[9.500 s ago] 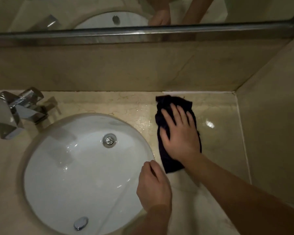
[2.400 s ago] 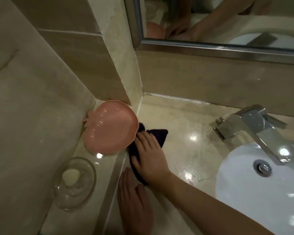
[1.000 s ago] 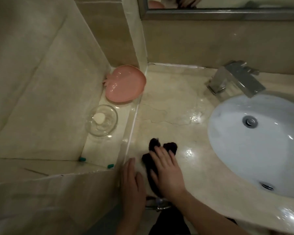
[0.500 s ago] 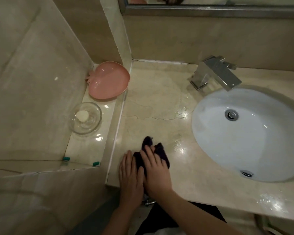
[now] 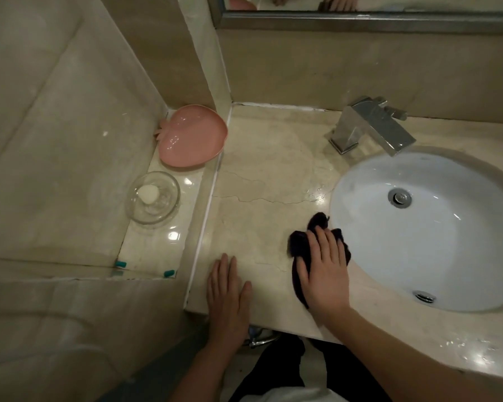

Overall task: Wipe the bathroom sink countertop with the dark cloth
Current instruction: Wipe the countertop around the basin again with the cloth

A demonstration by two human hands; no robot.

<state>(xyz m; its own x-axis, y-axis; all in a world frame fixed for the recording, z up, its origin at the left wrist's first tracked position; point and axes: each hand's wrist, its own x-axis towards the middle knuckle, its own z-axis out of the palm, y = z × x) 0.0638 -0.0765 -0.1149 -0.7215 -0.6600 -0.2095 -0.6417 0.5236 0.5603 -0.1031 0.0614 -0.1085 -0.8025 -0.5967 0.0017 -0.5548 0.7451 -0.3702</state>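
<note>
The dark cloth (image 5: 299,245) lies crumpled on the beige marble countertop (image 5: 267,181), just left of the white oval sink (image 5: 436,236). My right hand (image 5: 325,271) presses flat on the cloth with straight, spread fingers and hides most of it. My left hand (image 5: 228,297) rests flat on the countertop near its front left corner, a hand's width from the cloth, holding nothing.
A chrome faucet (image 5: 372,126) stands behind the sink. On a lower ledge to the left sit a pink fruit-shaped dish (image 5: 192,137) and a glass dish (image 5: 153,197) holding a small white soap. Walls close the left and back; a mirror (image 5: 360,4) hangs above.
My right hand has slid the cloth to the right, toward the sink's rim. My left hand stayed by the front left corner, so the two hands are now apart.
</note>
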